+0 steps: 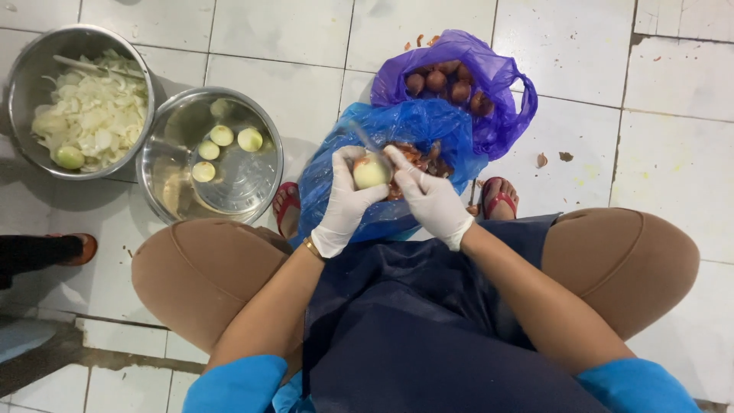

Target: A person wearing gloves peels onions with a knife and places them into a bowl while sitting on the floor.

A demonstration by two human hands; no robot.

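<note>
I see both hands gloved in white, working over a blue bag (413,134) on the tiled floor (306,46). Left hand (345,200) is wrapped around a peeled onion (371,172), fingers curled under and behind it, thumb on top. Right hand (430,200) is just beside it, fingertips touching the onion's right side, pinched on it; a thin knife blade (359,136) sticks out up-left past the onion, but I can't tell which hand grips the handle.

Onion sits between the two hands, held above the blue bag. Brown peels (420,157) lie in the bag just beyond the right hand. Further out from the right hand, a purple bag (489,84) holds unpeeled brown onions (447,82).

Left of the left hand: a steel bowl (160,164) with four peeled onions in it. Beyond that, well apart, a second steel bowl (23,76) full of sliced onion. Red sandals (498,197) show either side of the blue bag. Another person's foot (76,248) is at the far left edge.
</note>
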